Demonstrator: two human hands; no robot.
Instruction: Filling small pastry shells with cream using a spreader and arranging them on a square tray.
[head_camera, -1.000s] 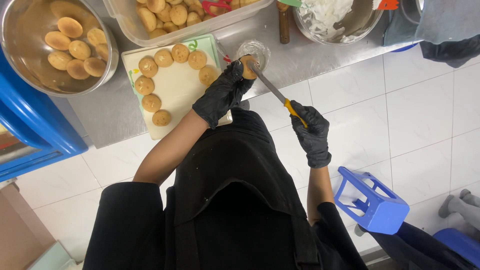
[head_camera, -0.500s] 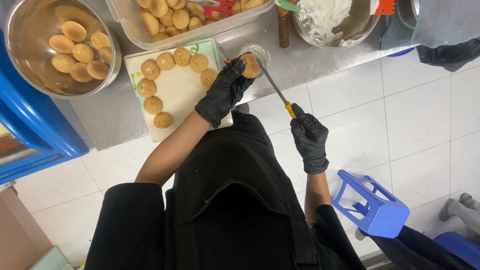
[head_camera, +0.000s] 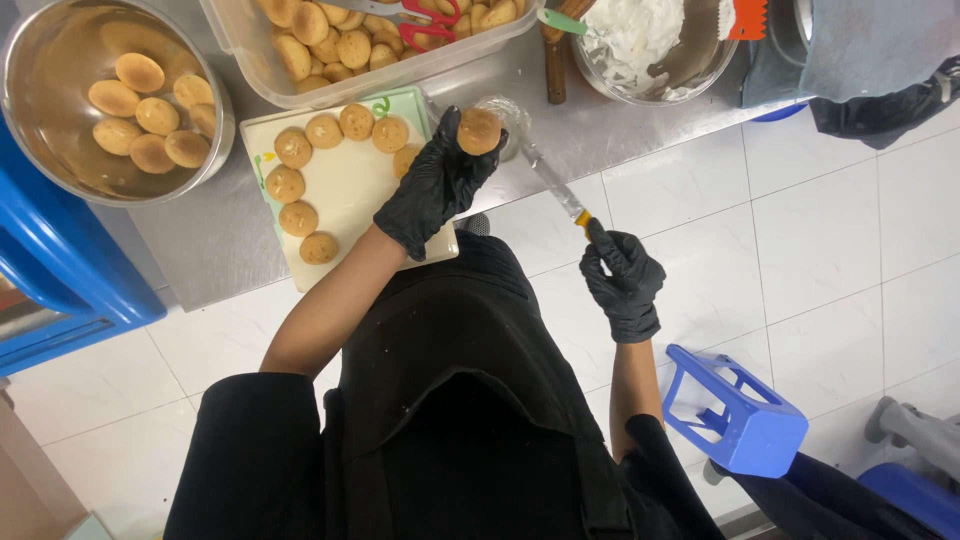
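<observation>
My left hand (head_camera: 432, 185), in a black glove, holds a small round golden bun (head_camera: 479, 130) above the steel counter edge. My right hand (head_camera: 622, 280), also gloved, grips the orange handle of a knife (head_camera: 553, 187) whose blade points up toward the bun. Several more buns lie in an arc on a white cutting board (head_camera: 345, 195) just left of the held bun.
A steel bowl (head_camera: 60, 60) with several buns sits at far left. A clear tub of buns (head_camera: 350, 45) with red-handled scissors stands behind the board. Another steel bowl (head_camera: 690, 60) holds white shreds. A blue plastic stool (head_camera: 735, 415) lies tipped on the tiled floor.
My left hand has lifted the bun slightly away from the board. The knife has pulled back toward me, blade out of the bun.
</observation>
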